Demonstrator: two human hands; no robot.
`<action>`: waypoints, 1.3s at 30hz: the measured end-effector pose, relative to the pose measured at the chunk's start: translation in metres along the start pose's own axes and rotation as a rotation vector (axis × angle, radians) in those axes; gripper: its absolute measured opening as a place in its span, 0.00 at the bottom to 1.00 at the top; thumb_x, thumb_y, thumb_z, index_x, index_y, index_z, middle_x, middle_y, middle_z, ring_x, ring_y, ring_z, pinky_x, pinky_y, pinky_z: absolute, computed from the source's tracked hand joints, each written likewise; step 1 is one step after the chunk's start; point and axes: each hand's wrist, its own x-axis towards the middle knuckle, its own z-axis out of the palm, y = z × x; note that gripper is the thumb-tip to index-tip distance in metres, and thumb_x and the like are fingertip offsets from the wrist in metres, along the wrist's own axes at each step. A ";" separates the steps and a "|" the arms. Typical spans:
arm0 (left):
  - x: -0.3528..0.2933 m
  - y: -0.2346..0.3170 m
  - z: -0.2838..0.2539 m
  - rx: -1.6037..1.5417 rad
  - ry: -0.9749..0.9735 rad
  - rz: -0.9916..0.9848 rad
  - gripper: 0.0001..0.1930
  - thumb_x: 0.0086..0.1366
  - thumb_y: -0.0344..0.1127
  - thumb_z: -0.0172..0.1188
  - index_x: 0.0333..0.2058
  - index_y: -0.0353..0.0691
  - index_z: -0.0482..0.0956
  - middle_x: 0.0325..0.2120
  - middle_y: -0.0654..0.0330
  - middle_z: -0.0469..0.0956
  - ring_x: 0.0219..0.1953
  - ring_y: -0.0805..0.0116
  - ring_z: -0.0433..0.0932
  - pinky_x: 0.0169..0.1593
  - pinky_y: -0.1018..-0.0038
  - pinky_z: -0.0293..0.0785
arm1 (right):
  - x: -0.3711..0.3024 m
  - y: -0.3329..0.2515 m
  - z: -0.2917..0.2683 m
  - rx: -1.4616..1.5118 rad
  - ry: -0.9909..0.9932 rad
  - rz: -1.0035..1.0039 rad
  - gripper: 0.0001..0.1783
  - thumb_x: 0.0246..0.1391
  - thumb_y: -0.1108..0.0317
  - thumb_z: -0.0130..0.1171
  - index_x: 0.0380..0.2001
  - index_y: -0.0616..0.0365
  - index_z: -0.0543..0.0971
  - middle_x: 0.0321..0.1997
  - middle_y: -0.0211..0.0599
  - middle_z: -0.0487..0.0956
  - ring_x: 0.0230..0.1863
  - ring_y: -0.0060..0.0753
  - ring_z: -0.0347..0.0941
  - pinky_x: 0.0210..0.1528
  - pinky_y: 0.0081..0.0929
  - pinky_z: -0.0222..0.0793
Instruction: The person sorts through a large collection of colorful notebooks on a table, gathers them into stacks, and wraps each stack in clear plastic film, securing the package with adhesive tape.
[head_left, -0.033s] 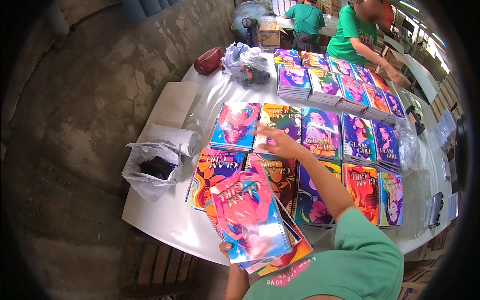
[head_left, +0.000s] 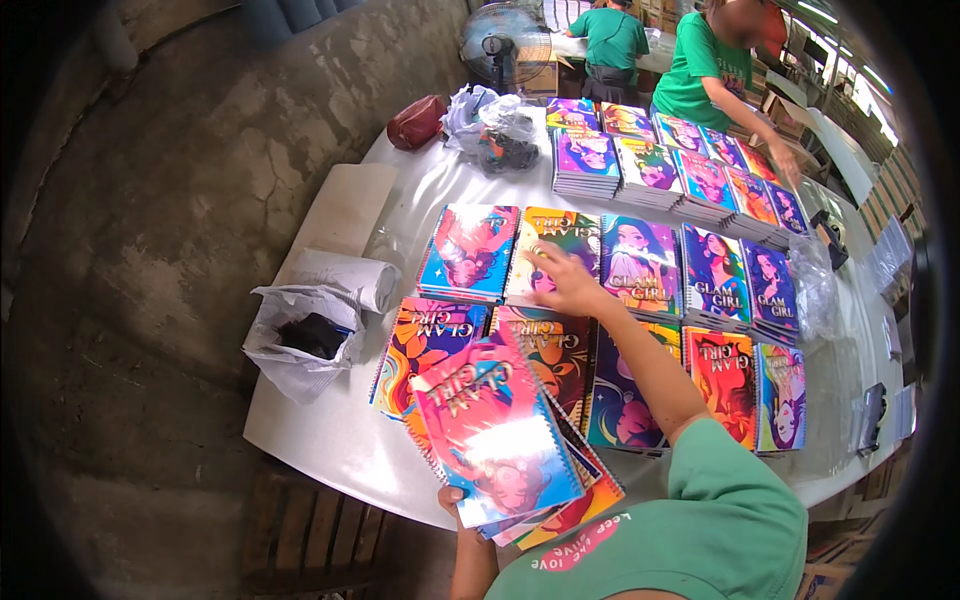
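Fanned over the table's near edge is a small pile of spiral notebooks, a pink and blue one on top. My left hand is closed on the pile's lower left side; most of its fingers are hidden beneath. My right hand, fingers apart, rests over a white, yellow and purple notebook in the middle row. To its left sits a stack of pink and blue notebooks; to its right, a stack with a purple-haired figure. Orange and brown notebooks lie between my arm and the held pile.
More notebook stacks fill the far side of the white table. An opened white bag and a paper roll lie at left, a dark red pouch farther back. Across the table, a person in green reaches toward the stacks.
My right hand has shifted slightly right and down from the gap between two stacks onto the white and yellow notebook. The held pile has tilted a little, its top notebook sliding left.
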 end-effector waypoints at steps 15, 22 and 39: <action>-0.006 -0.003 -0.001 0.229 0.142 -0.017 0.44 0.50 0.61 0.58 0.59 0.38 0.59 0.52 0.49 0.69 0.54 0.54 0.68 0.57 0.54 0.64 | -0.035 -0.080 -0.116 1.239 0.564 -0.313 0.10 0.59 0.70 0.51 0.42 0.61 0.74 0.38 0.39 0.78 0.41 0.26 0.74 0.44 0.25 0.70; 0.005 -0.036 0.031 -0.033 -0.089 -0.109 0.47 0.51 0.68 0.55 0.60 0.39 0.58 0.54 0.49 0.67 0.56 0.52 0.66 0.57 0.54 0.63 | -0.055 -0.047 -0.074 0.697 -0.167 -0.456 0.17 0.47 0.81 0.56 0.42 0.57 0.77 0.46 0.43 0.78 0.53 0.38 0.71 0.56 0.33 0.63; -0.007 -0.098 0.027 0.000 -0.101 -0.288 0.45 0.52 0.67 0.55 0.59 0.38 0.59 0.54 0.47 0.67 0.56 0.52 0.66 0.58 0.54 0.61 | -0.128 0.060 -0.138 1.009 0.740 0.156 0.13 0.62 0.64 0.48 0.41 0.60 0.78 0.35 0.32 0.81 0.31 0.16 0.72 0.33 0.20 0.70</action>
